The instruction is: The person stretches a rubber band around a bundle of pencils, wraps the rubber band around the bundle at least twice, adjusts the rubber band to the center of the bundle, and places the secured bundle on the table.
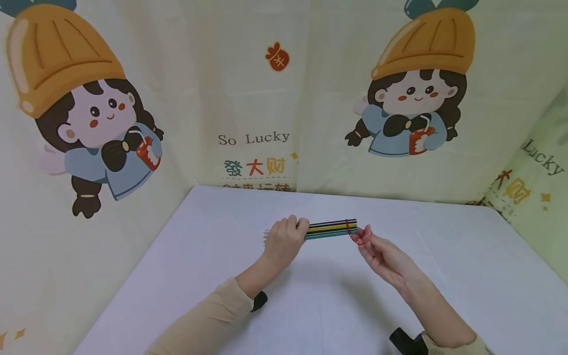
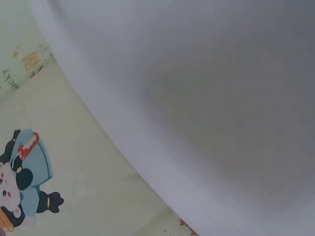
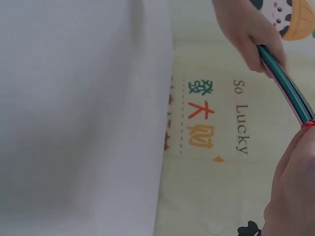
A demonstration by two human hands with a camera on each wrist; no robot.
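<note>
My left hand (image 1: 284,241) grips a bundle of pencils (image 1: 328,229) with striped black, yellow and teal barrels, held above the white table. Thin pointed tips stick out past the left side of that hand. Around the bundle's right end runs a thin red rubber band (image 1: 348,228), its loop drawn out toward my right hand (image 1: 387,254). The right fingers hold this loop close to the barrel ends. In the right wrist view, the pencils (image 3: 285,83) slant from the left hand (image 3: 251,37) down to the right hand (image 3: 298,182), with the red band at their near end.
A white cloth-covered table (image 1: 310,305) lies below both hands. Behind it hangs a cream curtain (image 1: 248,98) printed with cartoon figures and lettering. Black wrist mounts show at the left cuff (image 1: 239,296) and the right cuff (image 1: 457,346). The left wrist view holds only table and curtain.
</note>
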